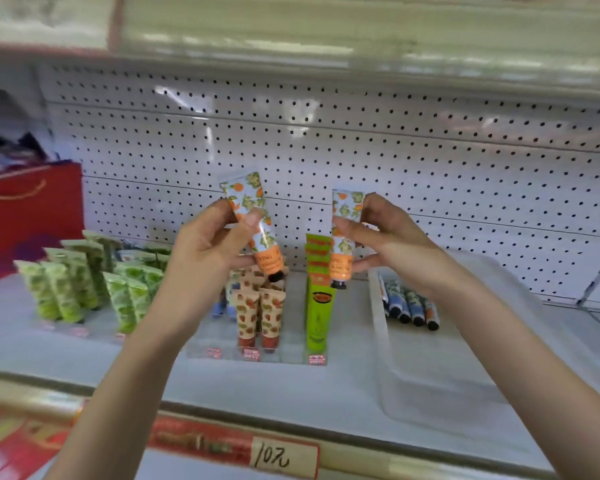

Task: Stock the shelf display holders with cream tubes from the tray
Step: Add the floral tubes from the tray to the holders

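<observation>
Head view, and plenty of it is smeared. The red price strip along the shelf's front edge is blurred. The little red labels on the clear plastic display holders can't be read. The holders are see-through and hardly made out. The brown-and-red printed tubes in the middle holder are partly covered by the left hand. A red bag is cut off at the far left.

A pale-blue cream tube with orange fruit print is gripped in the left hand, thumb laid across its front. It's tilted, black cap down, above the middle holder. A second tube of the same print is pinched between thumb and fingers of the right hand. It's held nearly upright, cap down, just beside a tall green pack. The two tubes are kept apart.

A translucent plastic tray is sat on the shelf to the right. A few blue-print tubes with black caps are lying at its far left end. Green leaf-print tubes are stood in the holders on the left.

"YING" can be read on the left tube's orange band, the rest not. "10元" is handwritten on a white tag on the strip.
</observation>
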Motion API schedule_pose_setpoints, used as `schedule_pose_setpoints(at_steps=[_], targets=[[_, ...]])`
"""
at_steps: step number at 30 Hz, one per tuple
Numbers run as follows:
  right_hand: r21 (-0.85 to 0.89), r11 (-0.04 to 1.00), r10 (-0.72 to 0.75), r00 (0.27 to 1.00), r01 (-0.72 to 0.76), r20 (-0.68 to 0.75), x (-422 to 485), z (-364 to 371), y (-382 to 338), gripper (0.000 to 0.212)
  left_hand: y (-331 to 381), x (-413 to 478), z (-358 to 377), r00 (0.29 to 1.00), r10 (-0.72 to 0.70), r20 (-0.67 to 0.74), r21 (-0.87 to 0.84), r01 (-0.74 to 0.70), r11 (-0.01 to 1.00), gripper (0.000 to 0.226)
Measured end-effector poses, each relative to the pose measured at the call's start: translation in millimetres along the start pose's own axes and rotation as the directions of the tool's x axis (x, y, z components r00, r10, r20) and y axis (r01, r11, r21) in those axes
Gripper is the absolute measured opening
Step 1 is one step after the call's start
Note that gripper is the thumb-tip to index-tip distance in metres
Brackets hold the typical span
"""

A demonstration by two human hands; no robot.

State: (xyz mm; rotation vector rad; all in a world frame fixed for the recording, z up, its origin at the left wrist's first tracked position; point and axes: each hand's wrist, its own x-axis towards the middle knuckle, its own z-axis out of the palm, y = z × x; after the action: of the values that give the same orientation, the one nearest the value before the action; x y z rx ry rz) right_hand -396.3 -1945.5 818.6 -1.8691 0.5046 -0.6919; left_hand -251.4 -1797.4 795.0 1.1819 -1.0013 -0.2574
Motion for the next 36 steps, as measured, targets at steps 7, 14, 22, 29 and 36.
schedule_pose_setpoints(at_steps=[7, 14, 22, 29, 36], targets=[[0.043, 0.997, -0.060, 0.998, 0.061, -0.034, 27, 102, -20, 0.023, 0, 11, -118, 0.995, 0.034, -0.091, 0.039, -0.030, 0.999, 0.015], [0.033, 0.997, -0.065, 0.996, 0.067, -0.059, 48, 195, -38, 0.034, -7, 20, -227, 0.999, 0.024, -0.049, 0.116, -0.018, 0.993, 0.029], [0.004, 0.998, -0.058, 0.996, 0.058, -0.067, 71, 242, -48, 0.040, -15, 24, -281, 0.999, -0.007, -0.049, 0.072, 0.010, 0.997, 0.023], [-0.062, 0.994, -0.086, 0.996, 0.084, -0.017, 102, 265, -54, 0.026, -25, 25, -293, 0.996, -0.013, -0.086, 0.061, 0.018, 0.998, 0.023], [-0.196, 0.979, -0.049, 0.996, 0.062, 0.068, 130, 297, -47, 0.018, -32, 28, -317, 0.997, -0.048, -0.058, 0.058, 0.051, 0.997, 0.031]])
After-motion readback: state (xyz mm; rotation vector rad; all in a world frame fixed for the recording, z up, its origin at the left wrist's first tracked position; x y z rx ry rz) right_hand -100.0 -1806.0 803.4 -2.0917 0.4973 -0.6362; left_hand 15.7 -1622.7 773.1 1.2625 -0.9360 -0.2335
